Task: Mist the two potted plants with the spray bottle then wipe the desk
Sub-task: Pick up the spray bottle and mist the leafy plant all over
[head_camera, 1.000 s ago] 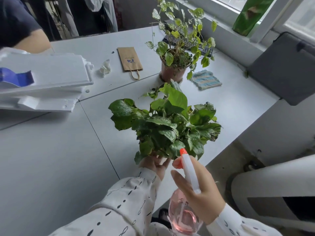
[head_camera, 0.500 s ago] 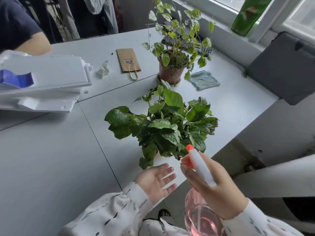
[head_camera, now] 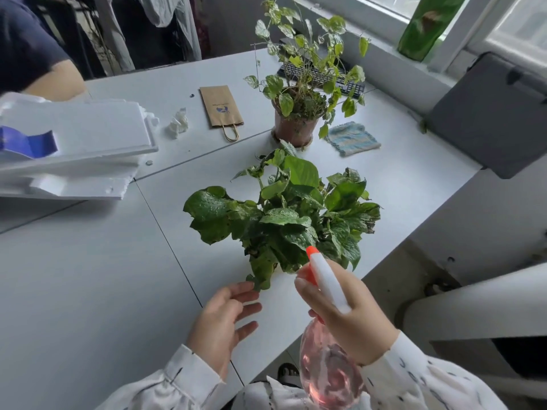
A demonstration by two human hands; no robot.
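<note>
Lit evenly by soft daylight from the window (head_camera: 515, 22) at upper right, blown out to near white. Only faint, diffuse shadows on the pale desk (head_camera: 88, 276); small glints on the wet leaves of the near plant (head_camera: 284, 220). Wide-angle bending of straight edges toward the borders, slightly soft detail overall, compression smearing in the dark upper-left corner.

spray bottle (head_camera: 327, 377) — pink see-through body, white head, orange nozzle tip. lower sleeves white with small dark marks. centre plant (head_camera: 284, 220) deep green, speckled pale; upper plant (head_camera: 307, 54) green-and-cream in a terracotta pot (head_camera: 293, 128). cloth (head_camera: 352, 139) right of it — blue-and-white stripes. brown paper bag (head_camera: 222, 106), blue print. desk (head_camera: 88, 276) pale grey.
</note>
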